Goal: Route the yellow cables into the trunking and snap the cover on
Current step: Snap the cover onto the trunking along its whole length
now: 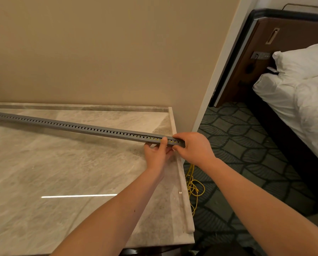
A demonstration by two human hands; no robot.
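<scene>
A long grey slotted trunking (77, 125) lies across the marble counter from the far left to the right edge. Yellow shows through the slots near its right end. My left hand (157, 154) grips the trunking from below with the thumb over its top. My right hand (193, 147) clasps the very end of the trunking, fingers curled over it. Yellow cables (193, 187) hang down beside the counter and coil on the carpet below my hands.
The marble counter (62, 172) has a raised rim along its right edge and back. A beige wall stands behind it. To the right lie patterned dark carpet (247, 154) and a bed with white linen (302, 89).
</scene>
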